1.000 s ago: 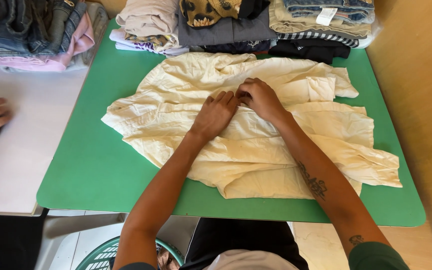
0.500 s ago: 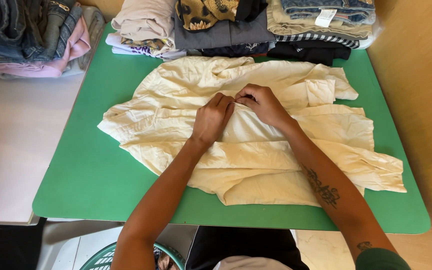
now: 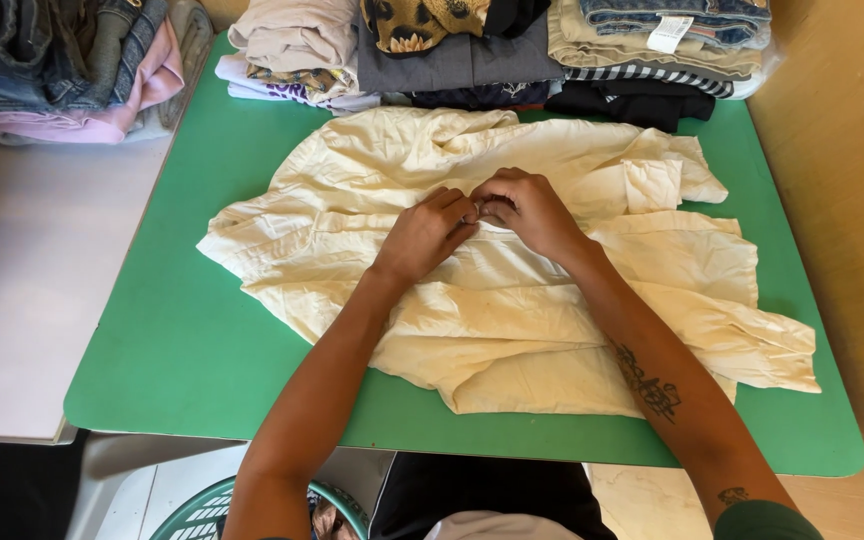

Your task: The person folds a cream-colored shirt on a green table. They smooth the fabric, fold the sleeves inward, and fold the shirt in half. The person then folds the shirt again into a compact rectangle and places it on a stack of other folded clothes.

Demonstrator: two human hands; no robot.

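Both hands pinching a cream shirt

Centrally, the left hand [image 3: 422, 232] and right hand [image 3: 527, 210] meet, fingertips curled shut on the cream shirt [image 3: 512, 300], which spreads under and around them over a green table [image 3: 182, 340]. Beyond the fingers sit folded clothes [image 3: 452, 50].

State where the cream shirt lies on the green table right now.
In the head view, the cream shirt lies spread across the middle of the green table, just in front of the folded clothes stacks.

A rumpled cream shirt [image 3: 512, 300] lies spread flat across the green table [image 3: 182, 340].
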